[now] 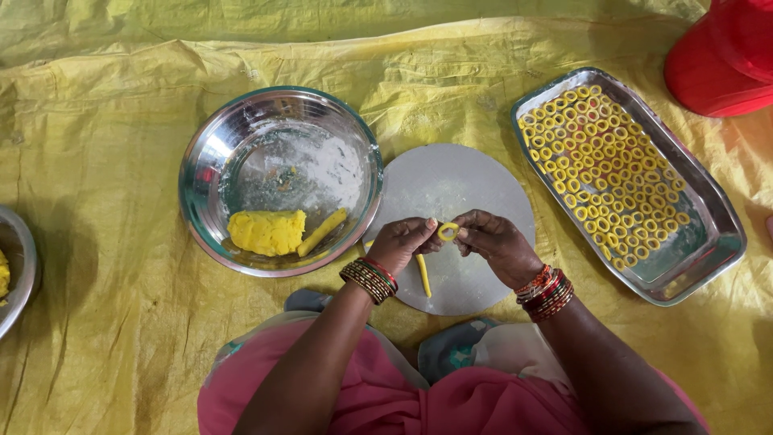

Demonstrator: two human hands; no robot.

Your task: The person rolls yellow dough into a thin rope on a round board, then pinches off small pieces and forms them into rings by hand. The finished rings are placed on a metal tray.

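Pinching a small yellow dough ring (448, 232) between the fingertips of both hands, I hold it just above the round grey rolling board (475, 181), near its front half. My left hand (400, 244) is curled nearly closed, thumb and forefinger gripping the ring's left side; my right hand (497, 244) is curled the same way, its fingertips closing the loop from the right. Neither hand has hold of anything else.

A thin dough strip (423, 275) lies on the board just below my left hand, not yet shaped. Left of the board stands the steel bowl (211, 153), dusted with flour inside, and in it sit a lump of yellow dough (266, 231) and a thicker rolled dough stick (322, 233) leaning against the lump.

Right of the board, the steel tray (713, 242) already carries many finished rings (604, 173) packed in rows, filling most of it; only the corner nearest me is bare. I judge the work well along, since the tray is largely full, yet the lump, the stick and the strip show a fair batch left to form.

Far left of the board, the edge of another steel bowl (18, 274) shows.
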